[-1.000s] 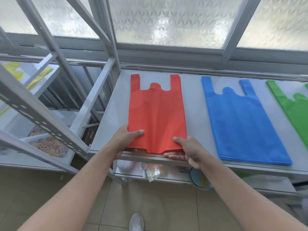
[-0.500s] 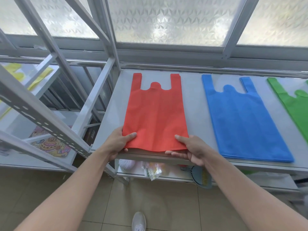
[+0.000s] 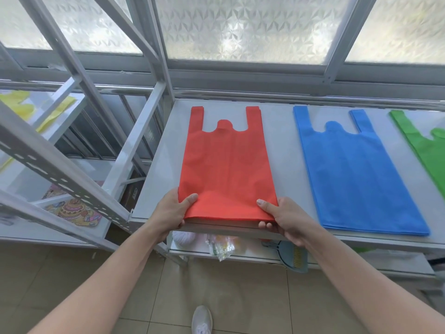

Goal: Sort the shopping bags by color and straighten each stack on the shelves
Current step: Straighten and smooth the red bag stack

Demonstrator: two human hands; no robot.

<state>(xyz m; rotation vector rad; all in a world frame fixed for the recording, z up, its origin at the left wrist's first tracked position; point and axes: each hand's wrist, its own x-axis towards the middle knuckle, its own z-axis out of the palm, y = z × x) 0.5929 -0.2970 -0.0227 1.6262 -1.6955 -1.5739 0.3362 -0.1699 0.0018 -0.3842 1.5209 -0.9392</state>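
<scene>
A stack of red shopping bags (image 3: 226,165) lies flat on the white shelf (image 3: 284,165), handles pointing at the window. My left hand (image 3: 172,212) grips its near left corner, thumb on top. My right hand (image 3: 283,218) grips the near right corner, thumb on top and fingers under the shelf edge side. To the right lies a blue stack (image 3: 354,174), and a green stack (image 3: 428,150) is cut off by the right frame border. Yellow bags (image 3: 26,109) lie on a separate shelf at far left.
Slanted grey metal shelf posts (image 3: 72,179) stand close on the left. A lower shelf (image 3: 252,251) holds a dustpan (image 3: 292,255) and small packets. A printed mat (image 3: 72,209) lies on the left lower shelf. Frosted windows run behind; tiled floor and my shoe are below.
The red stack's near edge has been drawn level with the shelf front and now lies straighter. Both hands keep hold of its corners.
</scene>
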